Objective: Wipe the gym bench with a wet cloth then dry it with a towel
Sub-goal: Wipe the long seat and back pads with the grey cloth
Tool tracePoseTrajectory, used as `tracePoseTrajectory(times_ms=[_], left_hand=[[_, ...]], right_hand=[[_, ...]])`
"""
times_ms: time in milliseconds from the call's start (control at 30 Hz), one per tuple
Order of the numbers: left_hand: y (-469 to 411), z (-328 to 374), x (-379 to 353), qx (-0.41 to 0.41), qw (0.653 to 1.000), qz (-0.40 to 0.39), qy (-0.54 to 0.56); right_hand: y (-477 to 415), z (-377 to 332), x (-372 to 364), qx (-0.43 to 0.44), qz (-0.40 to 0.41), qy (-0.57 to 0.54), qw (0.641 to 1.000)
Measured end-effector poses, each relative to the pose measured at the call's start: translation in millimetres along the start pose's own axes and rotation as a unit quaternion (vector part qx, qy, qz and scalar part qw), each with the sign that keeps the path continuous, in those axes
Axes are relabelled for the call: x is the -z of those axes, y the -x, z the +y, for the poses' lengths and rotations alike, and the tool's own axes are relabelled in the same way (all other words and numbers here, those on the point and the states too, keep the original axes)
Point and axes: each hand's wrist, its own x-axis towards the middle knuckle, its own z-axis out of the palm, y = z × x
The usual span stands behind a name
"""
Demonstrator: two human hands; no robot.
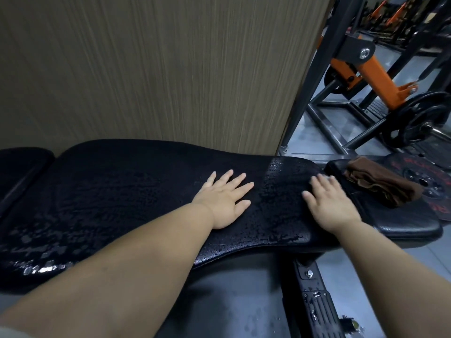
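So both hands are down on the gym bench (122,191), and neither one is holding anything. The left hand (224,198) sits dead centre of the frame, palm flat on the long black back pad with the fingers spread out straight. The right hand (329,201) is over toward the right end of that same pad, fingers straight and relaxed. It's a bit blurry, so I honestly can't tell if it's pressing on the pad or just above it.

The pad looks wet. There are beads and streaks of water all over the vinyl, with the shiniest patches at the lower left of the frame and more droplets between the two hands.

Just past the right hand's fingertips there's the shorter seat pad (402,225), and a crumpled brown cloth (383,186) is lying on top of it, close to the hand but not touching it. I can't tell whether it's the wet cloth or the drying towel. No second cloth is showing anywhere.

Other stuff: a wood-grain wall panel (146,69) fills the upper left, right behind the bench. In the upper right there's a black and orange machine (375,69) with a black weight plate (419,118) on a bar. At the far right edge, another plate with red lettering (436,184) lies beside the seat pad. The bench's metal frame (314,291) shows at the bottom, also speckled with drops.
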Motion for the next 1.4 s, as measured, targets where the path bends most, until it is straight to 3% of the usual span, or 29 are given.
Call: tracePoseTrajectory(times_ms=[100, 167, 400, 567, 633, 800, 933, 1067, 1233, 1400], left_hand=[[-1.1, -1.7, -4.8, 0.009, 1.000, 0.013, 0.004], [-1.6, -1.5, -5.0, 0.010, 1.000, 0.015, 0.008], [0.7, 0.1, -3.0, 0.027, 0.999, 0.029, 0.025], [-0.5, -0.1, -2.7, 0.032, 0.999, 0.028, 0.023], [0.2, -0.3, -2.0, 0.032, 0.999, 0.029, 0.022], [2.2, 0.8, -2.1, 0.040, 0.999, 0.019, 0.019], [2.2, -0.1, -0.8, 0.042, 0.999, 0.017, 0.014], [2.9, 1.0, -0.5, 0.040, 0.999, 0.017, 0.016], [0.3, -0.6, 0.2, 0.042, 0.999, 0.017, 0.011], [0.1, 1.1, 1.3, 0.042, 0.999, 0.017, 0.019]], right_hand=[[-9.2, 16.5, 1.7, -0.069, -0.027, -0.016, 0.997], [-11.9, 4.5, 1.1, -0.070, -0.023, 0.023, 0.997], [-9.7, -105.3, -0.1, 0.147, 0.004, 0.035, 0.988], [-15.8, -100.6, -2.6, 0.187, -0.007, -0.008, 0.982], [-20.7, -81.7, -1.3, 0.160, -0.003, -0.013, 0.987], [-31.7, -3.8, 0.9, -0.006, -0.009, -0.018, 1.000], [-38.0, 0.5, 2.0, -0.073, -0.029, -0.011, 0.997], [-37.8, -51.2, 2.0, 0.006, -0.011, 0.035, 0.999], [-38.0, -124.4, 1.5, 0.159, -0.028, -0.037, 0.986], [-51.8, -104.9, 1.6, 0.169, -0.024, -0.039, 0.985]])
